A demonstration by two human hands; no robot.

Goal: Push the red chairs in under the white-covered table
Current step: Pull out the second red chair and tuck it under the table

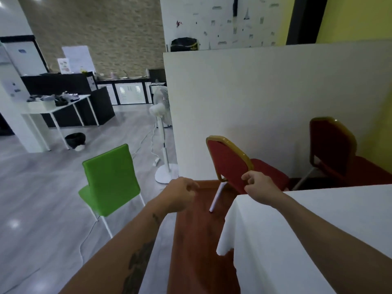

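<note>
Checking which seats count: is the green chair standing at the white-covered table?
No, the green chair stands apart on the grey floor, left of the white-covered table.

- 1 head-worn view only, looking forward and down along both forearms.
- Left hand [180,194] and right hand [257,188] sit mid-frame, close.
- Beyond the hands, the room recedes leftward; wide-angle bending shows at the edges.

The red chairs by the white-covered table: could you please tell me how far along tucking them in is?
Nothing looks finished. The nearer red chair stands clear of the white-covered table, tilted; the right hand is at its backrest, though a closed grip is unclear, and the left hand hovers open beside it. The farther red chair also stands out, untouched. Both remain to push in.
</note>
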